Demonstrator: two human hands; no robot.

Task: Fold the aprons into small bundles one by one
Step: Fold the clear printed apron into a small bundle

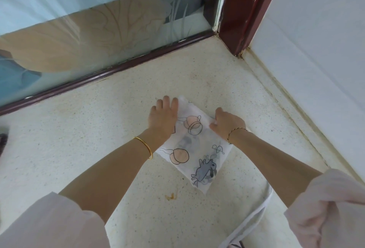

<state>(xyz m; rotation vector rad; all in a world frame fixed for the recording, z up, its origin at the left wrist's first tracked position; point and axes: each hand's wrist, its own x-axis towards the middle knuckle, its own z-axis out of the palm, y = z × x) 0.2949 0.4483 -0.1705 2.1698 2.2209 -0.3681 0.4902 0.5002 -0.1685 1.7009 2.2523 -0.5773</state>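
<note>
A white apron printed with cartoon figures lies folded into a small, roughly square packet on the speckled counter. My left hand lies flat on the packet's far left part, fingers straight and pressing down. My right hand has its fingers curled at the packet's right edge and pinches the fabric there. A white strap trails from under my right forearm toward the lower right.
A glass panel in a dark red frame runs along the counter's far side. A red post stands in the corner, with a pale wall on the right. A small orange stain marks the counter near me.
</note>
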